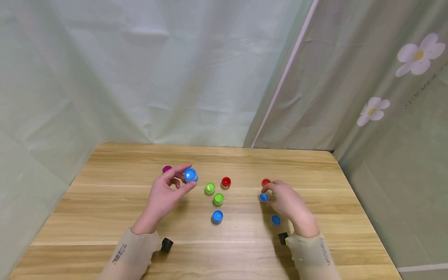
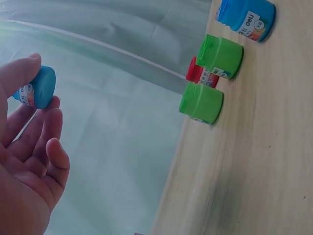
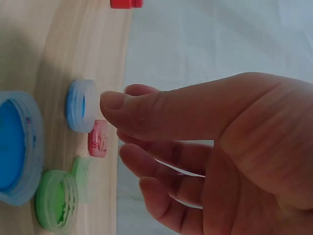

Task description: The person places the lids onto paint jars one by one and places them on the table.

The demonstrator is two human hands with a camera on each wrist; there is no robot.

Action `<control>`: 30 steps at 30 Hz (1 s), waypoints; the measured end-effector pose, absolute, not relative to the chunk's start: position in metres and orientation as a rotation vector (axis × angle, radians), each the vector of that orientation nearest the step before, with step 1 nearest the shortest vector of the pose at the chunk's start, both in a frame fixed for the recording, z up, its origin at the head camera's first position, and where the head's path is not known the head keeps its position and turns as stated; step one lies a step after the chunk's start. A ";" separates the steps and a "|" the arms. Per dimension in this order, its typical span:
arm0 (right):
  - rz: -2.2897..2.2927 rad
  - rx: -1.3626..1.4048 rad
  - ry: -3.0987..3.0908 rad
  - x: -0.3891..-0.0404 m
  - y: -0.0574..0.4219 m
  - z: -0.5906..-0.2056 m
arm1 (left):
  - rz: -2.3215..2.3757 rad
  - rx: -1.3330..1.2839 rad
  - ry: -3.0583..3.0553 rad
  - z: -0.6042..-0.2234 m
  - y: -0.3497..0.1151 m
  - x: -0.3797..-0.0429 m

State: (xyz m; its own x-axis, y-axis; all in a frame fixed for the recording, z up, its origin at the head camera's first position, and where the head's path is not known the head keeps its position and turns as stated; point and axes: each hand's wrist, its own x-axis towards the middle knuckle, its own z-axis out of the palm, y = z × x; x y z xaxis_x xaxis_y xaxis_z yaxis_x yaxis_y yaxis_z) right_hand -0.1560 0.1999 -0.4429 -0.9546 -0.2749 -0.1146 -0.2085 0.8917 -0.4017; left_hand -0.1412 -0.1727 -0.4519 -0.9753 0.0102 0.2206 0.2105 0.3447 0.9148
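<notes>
**Blue jar (image 1: 190,175) pinched in the left hand (image 1: 166,196), right hand (image 1: 288,202) beside a blue lid (image 1: 264,198)**

Head view: The left thumb and fingertips hold the jar up. Two green jars (image 1: 218,199), a red jar (image 1: 226,182) and a second blue jar (image 1: 217,217) stand between the hands.

Left wrist view: A loosened fingertip pinch could let the jar drop. It looks smooth and rounded, with a printed label (image 2: 28,94).

Right wrist view: The fingers bend loosely, visibly holding nothing; contact with the lid is unclear. A careless sweep could scatter the red lid (image 3: 99,139) and green lid (image 3: 56,200) near them.
</notes>
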 end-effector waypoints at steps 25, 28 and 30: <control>-0.536 -0.415 2.897 -0.165 0.193 -0.469 | -1.631 -0.371 -2.509 -0.457 -0.169 -0.141; -0.525 -0.410 2.896 -0.166 0.193 -0.470 | -1.640 -0.361 -2.512 -0.456 -0.167 -0.141; -0.507 -0.412 2.899 -0.167 0.194 -0.470 | -1.652 -0.345 -2.512 -0.455 -0.166 -0.140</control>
State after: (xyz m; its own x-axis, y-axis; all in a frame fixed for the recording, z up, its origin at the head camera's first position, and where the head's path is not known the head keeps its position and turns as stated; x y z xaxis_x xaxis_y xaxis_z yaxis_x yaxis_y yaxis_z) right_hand -0.1666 0.1936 -0.4702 -0.9474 -0.2977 -0.1176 -0.2400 0.9039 -0.3541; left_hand -0.1403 -0.1662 -0.4551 -0.9674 0.1260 0.2195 0.2515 0.3798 0.8902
